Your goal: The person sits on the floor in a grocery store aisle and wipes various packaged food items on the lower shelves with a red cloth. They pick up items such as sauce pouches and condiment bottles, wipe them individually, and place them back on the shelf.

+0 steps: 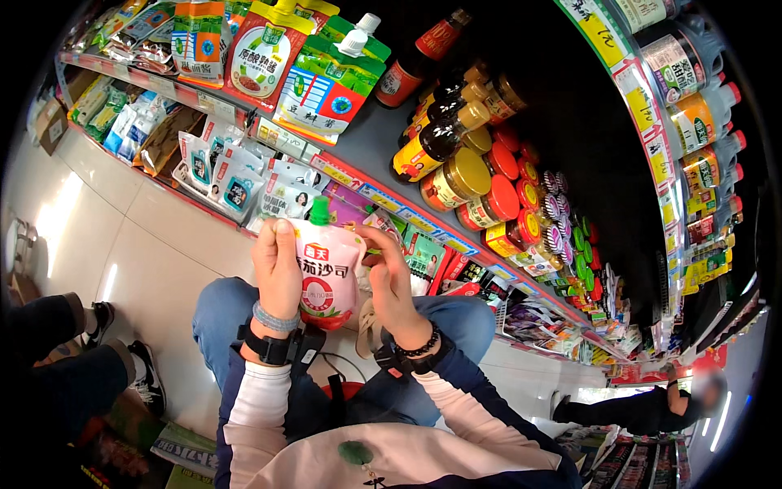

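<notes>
A pink and white spouted pouch point(327, 275) with a green screw cap point(319, 211) stands upright before me, its printed front facing me. My left hand point(278, 269) grips its left edge, thumb on the near side. At the upper right edge are the curled fingertips of my right hand point(394, 284); whether they pinch the pouch cannot be told. Red shows along the pouch's lower part. Just behind it, on the bottom shelf, are white bags point(281, 198) and a green packet point(423, 257).
Sauce pouches point(330, 85), dark bottles point(437, 143) and lidded jars point(455, 180) fill the shelf point(372, 159) above. More bottles line a higher shelf point(696, 128) at right. Someone's shoes point(146, 376) are on the tiled floor point(153, 257) at left. Another person point(641, 406) is far right.
</notes>
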Available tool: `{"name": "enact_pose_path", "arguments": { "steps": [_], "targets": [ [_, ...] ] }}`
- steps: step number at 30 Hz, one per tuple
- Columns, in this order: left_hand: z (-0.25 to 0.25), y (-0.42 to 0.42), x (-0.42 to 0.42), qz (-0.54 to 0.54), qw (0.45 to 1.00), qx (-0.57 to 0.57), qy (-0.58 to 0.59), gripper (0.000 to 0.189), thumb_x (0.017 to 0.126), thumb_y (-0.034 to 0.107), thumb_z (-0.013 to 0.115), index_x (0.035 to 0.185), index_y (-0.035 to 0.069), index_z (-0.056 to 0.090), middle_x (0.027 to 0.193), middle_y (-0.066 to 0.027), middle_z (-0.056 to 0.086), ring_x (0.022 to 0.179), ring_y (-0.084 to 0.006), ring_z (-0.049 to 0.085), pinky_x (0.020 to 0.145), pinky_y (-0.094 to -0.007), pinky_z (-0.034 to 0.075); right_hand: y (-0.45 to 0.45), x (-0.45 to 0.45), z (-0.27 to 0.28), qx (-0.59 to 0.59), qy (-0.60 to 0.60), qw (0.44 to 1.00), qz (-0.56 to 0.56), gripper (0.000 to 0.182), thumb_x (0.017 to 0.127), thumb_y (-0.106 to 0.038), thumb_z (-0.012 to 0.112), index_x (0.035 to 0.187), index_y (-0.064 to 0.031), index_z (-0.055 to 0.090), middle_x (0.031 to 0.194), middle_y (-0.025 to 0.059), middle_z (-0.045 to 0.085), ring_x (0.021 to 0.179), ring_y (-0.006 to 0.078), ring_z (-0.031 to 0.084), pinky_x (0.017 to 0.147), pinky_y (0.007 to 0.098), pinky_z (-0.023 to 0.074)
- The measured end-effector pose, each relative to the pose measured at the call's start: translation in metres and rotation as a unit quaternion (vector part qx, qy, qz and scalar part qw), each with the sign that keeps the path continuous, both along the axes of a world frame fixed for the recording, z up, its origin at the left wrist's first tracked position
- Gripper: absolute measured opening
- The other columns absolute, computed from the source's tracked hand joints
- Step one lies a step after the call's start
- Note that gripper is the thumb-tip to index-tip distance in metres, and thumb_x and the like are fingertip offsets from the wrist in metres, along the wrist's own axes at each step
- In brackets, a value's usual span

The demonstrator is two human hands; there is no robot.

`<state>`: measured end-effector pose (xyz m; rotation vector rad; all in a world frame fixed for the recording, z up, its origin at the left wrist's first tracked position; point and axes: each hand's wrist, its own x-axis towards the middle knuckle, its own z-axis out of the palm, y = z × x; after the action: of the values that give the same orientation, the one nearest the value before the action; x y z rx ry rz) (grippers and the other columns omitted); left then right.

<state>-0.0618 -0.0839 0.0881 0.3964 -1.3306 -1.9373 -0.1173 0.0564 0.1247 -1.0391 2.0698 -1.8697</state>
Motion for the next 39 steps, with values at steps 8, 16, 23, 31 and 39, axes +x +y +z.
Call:
{"name": "enact_pose_path", "arguments": {
  "steps": [8,16,23,31,39],
  "targets": [
    [0.025,0.003,0.003,-0.051,0.997,0.052,0.001,0.025,0.096,0.022,0.036,0.079,0.006,0.047,0.073,0.0035,0.047,0.066,-0.0015,0.04,0.06,-0.0178,0.036,-0.024,-0.019,0.05,0.194,0.23,0.953,0.015,0.023,0.088,-0.019,0.055,0.087,0.0042,0.059,0.067,0.0015,0.056,0.063,0.0048,0.047,0.055,0.0217,0.0388],
    [0.02,-0.006,0.007,-0.171,0.967,0.188,-0.019,0.05,0.093,0.048,0.026,0.085,0.004,0.05,0.061,-0.0016,0.051,0.057,-0.0052,0.047,0.053,-0.0194,0.038,-0.036,-0.028,0.066,-0.038,0.021,0.996,-0.082,0.028,0.089,-0.023,0.053,0.087,0.0037,0.061,0.073,-0.0006,0.058,0.068,0.004,0.048,0.059,0.0208,0.0393],
    [0.023,-0.014,0.012,-0.135,0.986,0.099,-0.027,0.029,0.093,0.028,0.043,0.084,0.001,0.051,0.053,0.0028,0.041,0.047,-0.0043,0.035,0.045,-0.02,0.031,-0.038,-0.09,0.13,0.069,0.185,0.972,-0.127,0.017,0.086,-0.012,0.051,0.087,0.0038,0.058,0.065,0.0019,0.056,0.057,0.0053,0.046,0.05,0.0228,0.0378],
    [0.023,-0.018,0.012,-0.144,0.983,0.116,-0.019,0.024,0.091,0.023,0.05,0.08,0.002,0.052,0.053,0.0034,0.041,0.047,-0.0037,0.037,0.044,-0.0196,0.032,-0.066,-0.137,0.149,0.256,0.411,0.845,-0.228,0.018,0.081,-0.014,0.049,0.082,0.0007,0.059,0.07,0.0205,0.06,0.066,0.0355,0.06,0.059,0.0431,0.046],
    [0.024,-0.016,0.01,-0.15,0.984,0.092,-0.039,0.019,0.088,0.018,0.053,0.079,0.002,0.052,0.052,0.0042,0.046,0.044,-0.0019,0.04,0.04,-0.0181,0.03,-0.074,-0.172,0.166,0.361,0.402,0.802,-0.256,0.021,0.079,-0.017,0.048,0.086,-0.0029,0.062,0.08,0.0206,0.062,0.079,0.0356,0.06,0.07,0.0427,0.0477]
  ]
}}
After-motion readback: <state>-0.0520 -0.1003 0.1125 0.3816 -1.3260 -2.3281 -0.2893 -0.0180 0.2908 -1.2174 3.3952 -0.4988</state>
